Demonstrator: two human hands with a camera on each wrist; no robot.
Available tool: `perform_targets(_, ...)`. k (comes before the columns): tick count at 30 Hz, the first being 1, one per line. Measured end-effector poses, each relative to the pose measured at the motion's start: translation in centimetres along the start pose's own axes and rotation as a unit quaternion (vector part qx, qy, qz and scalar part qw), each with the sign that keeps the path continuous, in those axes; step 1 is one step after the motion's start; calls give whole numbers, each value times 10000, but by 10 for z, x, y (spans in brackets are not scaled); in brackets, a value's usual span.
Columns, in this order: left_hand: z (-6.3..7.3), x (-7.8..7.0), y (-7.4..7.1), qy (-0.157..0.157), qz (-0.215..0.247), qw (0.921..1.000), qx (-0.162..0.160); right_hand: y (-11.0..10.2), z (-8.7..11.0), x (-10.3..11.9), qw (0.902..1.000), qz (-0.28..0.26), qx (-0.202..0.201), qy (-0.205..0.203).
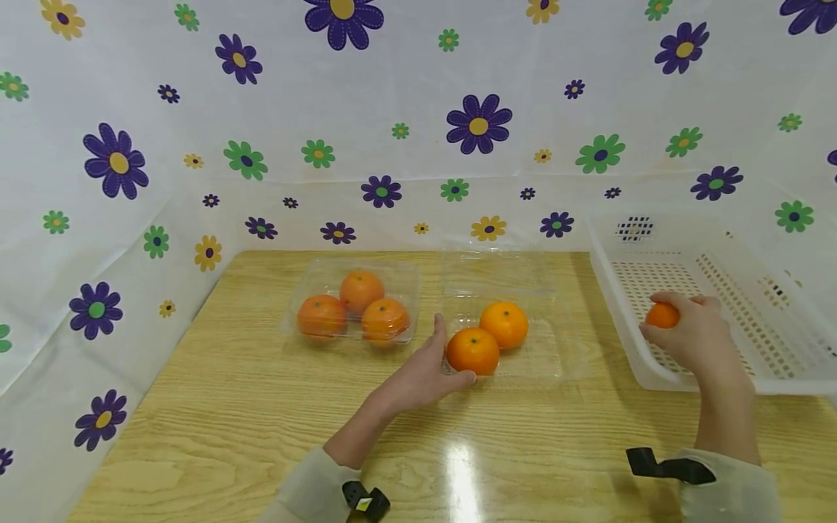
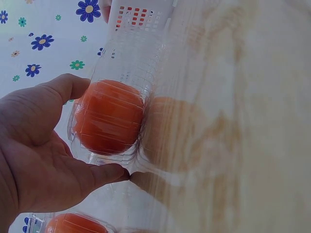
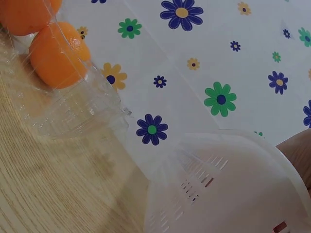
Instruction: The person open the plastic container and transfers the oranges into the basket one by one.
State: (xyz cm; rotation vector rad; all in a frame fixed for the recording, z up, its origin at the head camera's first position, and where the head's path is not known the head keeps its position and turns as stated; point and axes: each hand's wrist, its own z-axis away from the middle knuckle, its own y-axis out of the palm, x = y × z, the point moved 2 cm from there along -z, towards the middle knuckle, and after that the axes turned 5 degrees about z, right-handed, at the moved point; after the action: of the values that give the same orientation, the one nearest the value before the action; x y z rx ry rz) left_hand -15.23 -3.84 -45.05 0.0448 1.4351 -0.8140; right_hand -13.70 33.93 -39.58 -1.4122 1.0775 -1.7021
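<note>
My left hand [image 1: 423, 372] holds the left end of a clear plastic clamshell box [image 1: 539, 349], thumb at its front edge and fingers along the far side. The box's lid [image 1: 497, 269] is folded back. Inside lie two oranges, a front one [image 1: 473, 352] and one behind it [image 1: 504, 325]. My right hand [image 1: 700, 330] grips another orange [image 1: 663, 315] between thumb and fingers, within the white plastic basket [image 1: 617, 290]. In the right wrist view, the basket wall [image 3: 233, 184] hides that orange and most of the hand.
A second clear clamshell box [image 1: 410, 280], with its lid over three oranges [image 1: 362, 292], stands left of the first one on the wooden table [image 1: 216, 407]. A flower-patterned sheet [image 1: 418, 102] hangs behind and to the left of the table.
</note>
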Motion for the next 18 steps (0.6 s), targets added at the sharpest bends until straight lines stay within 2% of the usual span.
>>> perform_targets(6,0,1,0,-3,76,10000,18,2,-2,-1,9990,171,379,-137)
perform_targets(18,1,-1,0,7,29,10000,58,3,0,-4,9944,580,850,-251)
